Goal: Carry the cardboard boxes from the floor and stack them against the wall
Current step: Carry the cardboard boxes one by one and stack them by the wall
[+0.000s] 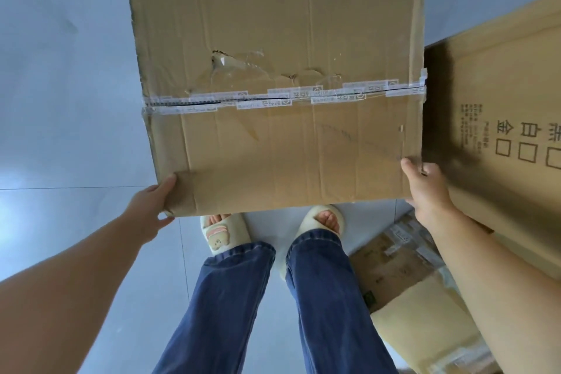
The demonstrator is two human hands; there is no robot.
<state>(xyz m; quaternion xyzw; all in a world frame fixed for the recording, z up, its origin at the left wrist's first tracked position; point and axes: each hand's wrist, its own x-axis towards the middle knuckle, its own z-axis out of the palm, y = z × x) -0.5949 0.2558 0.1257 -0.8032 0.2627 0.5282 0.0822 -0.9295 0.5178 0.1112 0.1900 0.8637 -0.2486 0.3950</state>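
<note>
Taped-shut cardboard box (273, 91), printed seam tape illegible, contents unseen, gripped at its near corners by left hand (153, 205) and right hand (426, 188), fingers clamped on edges; second box (501, 118), printed 金/白, just right.

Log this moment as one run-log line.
step: carrying | left hand: grips taped box corner | right hand: grips opposite corner | printed box: beside right

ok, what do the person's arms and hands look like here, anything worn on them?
Both arms are bare right up to the frame edge: no sleeves show. The left hand and right hand wear no gloves, and no rings, watch or wristband can be seen. Nails are short and unpainted where visible.
</note>
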